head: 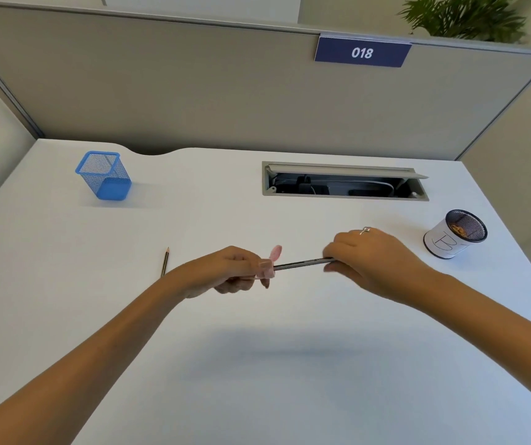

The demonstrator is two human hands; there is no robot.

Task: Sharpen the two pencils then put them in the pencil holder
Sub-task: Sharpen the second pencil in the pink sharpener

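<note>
On the white desk (257, 364) of a cubicle, the left hand (232, 268) grips a pink sharpener (269, 268) while the right hand (370, 261) pinches a pencil (302, 262) level into it, probably for turning, the second pencil (165, 262) waiting beside and the blue pencil holder (105, 175) well apart.

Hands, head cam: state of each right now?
Left hand: grips a pink sharpener on the pencil tip.
Right hand: grips the other end of the same pencil.

Both forearms are bare, and the right hand (371, 263) wears a silver ring (365, 230).
</note>
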